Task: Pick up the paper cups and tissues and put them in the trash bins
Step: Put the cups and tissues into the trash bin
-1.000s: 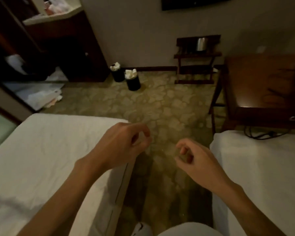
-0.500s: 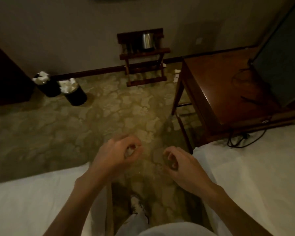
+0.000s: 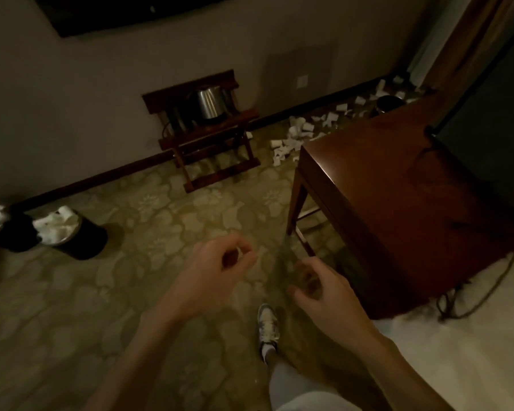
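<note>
Several white paper cups and tissues (image 3: 294, 137) lie scattered on the carpet along the far wall, behind the wooden desk. Two black trash bins stand at the left: one (image 3: 80, 238) stuffed with white paper, the other (image 3: 0, 232) cut by the frame's edge, also full. My left hand (image 3: 217, 268) hangs over the carpet mid-frame, fingers loosely curled, holding nothing. My right hand (image 3: 318, 289) is beside it near the desk's leg, fingers loosely curled and empty too.
A dark wooden desk (image 3: 398, 185) fills the right, with a cable (image 3: 469, 292) trailing off its near edge. A wooden rack (image 3: 208, 143) with a metal kettle (image 3: 209, 102) stands against the wall. White bedding (image 3: 472, 351) lies at bottom right. My shoe (image 3: 268, 324) is on the patterned carpet.
The view has swung right and forward: the beds have dropped out at the left, the bins slid to the left edge, and the scattered cups behind the desk came into view. Both hands stay empty.
</note>
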